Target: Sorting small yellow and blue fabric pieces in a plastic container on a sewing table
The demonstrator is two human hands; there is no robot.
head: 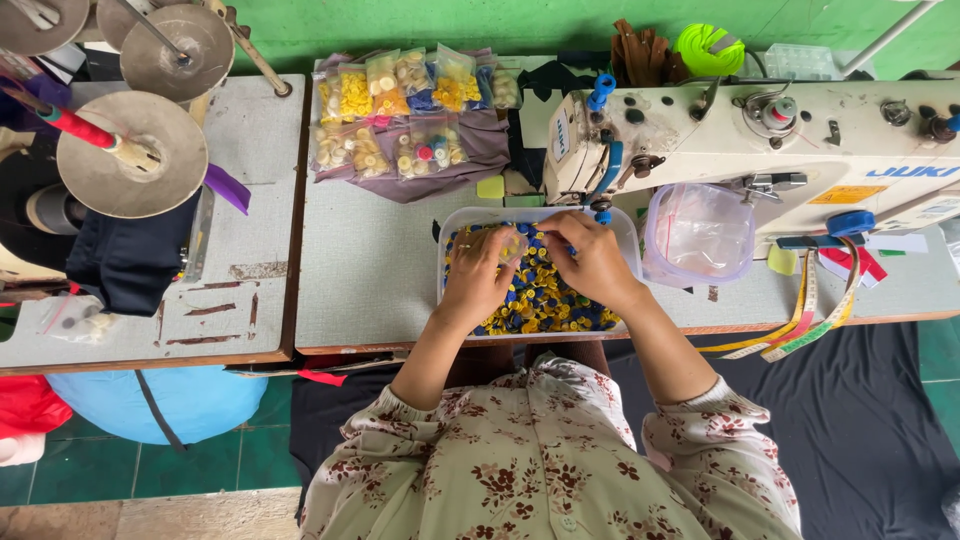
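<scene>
Both hands in tray (627, 236) of buttons (540, 300), long axis sideways

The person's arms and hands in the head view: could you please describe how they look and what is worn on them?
Both hands, the left hand and the right hand, are bare, with no gloves; no rings or watch can be made out. The forearms are uncovered. The sleeves are pushed up near the elbows with gathered cuffs, in cream fabric printed with small dark red-brown flowers, matching the rest of the garment.

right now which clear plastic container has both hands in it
The rectangular tub of blue and yellow buttons; both hands are inside. The round container beside it holds only a bag.
</scene>
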